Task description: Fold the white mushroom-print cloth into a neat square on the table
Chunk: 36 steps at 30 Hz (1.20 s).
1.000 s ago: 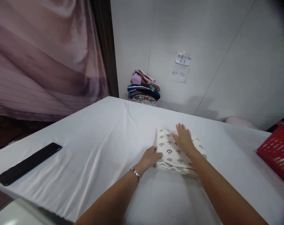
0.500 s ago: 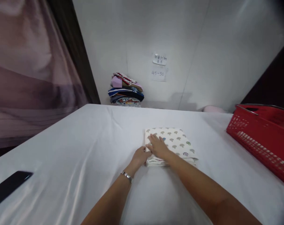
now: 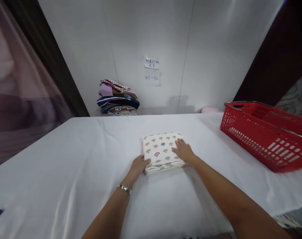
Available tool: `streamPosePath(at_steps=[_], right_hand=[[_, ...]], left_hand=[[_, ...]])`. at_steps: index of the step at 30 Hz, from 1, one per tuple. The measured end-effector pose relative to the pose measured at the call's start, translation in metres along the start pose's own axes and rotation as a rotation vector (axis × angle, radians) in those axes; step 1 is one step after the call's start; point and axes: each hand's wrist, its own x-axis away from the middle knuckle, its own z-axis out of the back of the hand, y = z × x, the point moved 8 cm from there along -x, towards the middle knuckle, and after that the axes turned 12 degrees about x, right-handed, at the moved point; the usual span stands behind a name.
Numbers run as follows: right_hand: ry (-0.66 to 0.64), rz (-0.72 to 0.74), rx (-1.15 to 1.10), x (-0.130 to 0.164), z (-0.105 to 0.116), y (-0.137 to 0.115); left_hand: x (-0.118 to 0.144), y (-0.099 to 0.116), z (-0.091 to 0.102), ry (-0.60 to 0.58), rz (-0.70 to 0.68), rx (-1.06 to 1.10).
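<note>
White-draped desk (image 3: 66, 172) | right hand (image 3: 184, 151) shifted from left edge to right side of folded mushroom-print cloth (image 3: 161, 151), laid flat, fingers spread | left hand (image 3: 139, 166) kept closed on near-left corner | fold seemingly squared.

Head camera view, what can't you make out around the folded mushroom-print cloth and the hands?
- Left hand: fingertips tucked at the edge of the folded mushroom-print cloth, so the grip is unclear.
- Paper notes on the wall: top writing too small to read.
- Red basket: right end cut off by the frame edge, contents hidden by its wall.
- Stack of folded clothes: base hidden behind the table.
</note>
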Motion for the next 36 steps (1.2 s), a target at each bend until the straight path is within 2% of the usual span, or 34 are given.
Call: streamPosePath(at_steps=[3, 6, 9, 11, 13, 16, 17, 19, 22, 25, 32, 36], right_hand=[[0.016, -0.030, -0.362, -0.004, 0.000, 0.026], [0.113, -0.149, -0.494, 0.001, 0.016, 0.061], [0.188, -0.241, -0.635, 0.021, 0.023, 0.094], [0.212, -0.291, -0.803, 0.040, 0.016, 0.108], [0.227, -0.339, -0.926, 0.060, 0.004, 0.114], [0.220, -0.346, -0.974, 0.081, -0.013, 0.107], [0.222, -0.329, -0.979, 0.085, -0.016, 0.103], [0.271, -0.263, -0.939, 0.090, -0.016, 0.094], [0.393, -0.148, -0.798, 0.093, -0.010, 0.084], [0.408, -0.084, -0.673, 0.091, -0.012, 0.081], [0.462, -0.021, -0.413, 0.090, -0.004, 0.073], [0.526, 0.021, -0.346, 0.097, 0.008, 0.067]], left_hand=[[0.001, 0.002, -0.002, -0.012, -0.009, 0.005], [0.003, 0.004, 0.001, 0.002, 0.001, -0.060], [0.008, 0.012, 0.011, 0.086, -0.066, -0.259], [0.016, 0.026, 0.018, 0.184, -0.205, -0.439], [0.028, 0.043, 0.016, 0.253, -0.404, -0.568], [0.047, 0.063, -0.005, 0.197, -0.730, -0.652], [0.052, 0.066, -0.013, 0.153, -0.804, -0.675], [0.056, 0.066, -0.027, 0.060, -0.864, -0.722], [0.056, 0.061, -0.036, -0.030, -0.839, -0.753], [0.057, 0.059, -0.038, -0.072, -0.834, -0.755], [0.059, 0.061, -0.043, -0.061, -0.823, -0.786], [0.067, 0.067, -0.039, 0.018, -0.874, -0.762]])
